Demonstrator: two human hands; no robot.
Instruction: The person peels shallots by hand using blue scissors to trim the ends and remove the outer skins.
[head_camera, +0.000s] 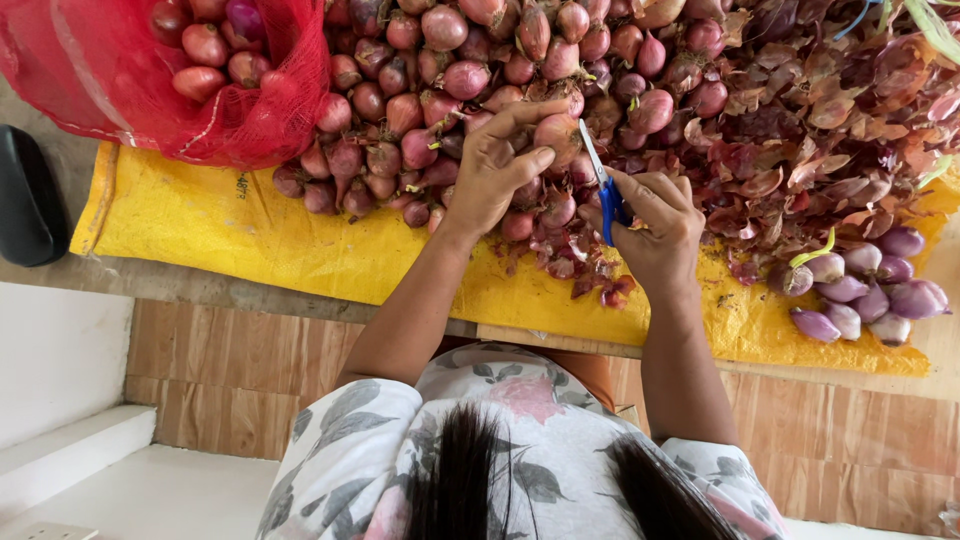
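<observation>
A single shallot (556, 132) is gripped in the left hand (497, 165) at the front edge of a large heap of unpeeled shallots (480, 70), while a small blue-handled knife (600, 185), its blade laid against the bulb, is clenched in the right hand (655, 228). Peeled purple shallots (865, 290) are gathered to the right on a yellow sack (220, 235), beside a mound of discarded skins (800, 130). A red mesh bag (180, 70) lies at upper left. Clean trimming is judged best served by shallow strokes kept clear of the thumb.
</observation>
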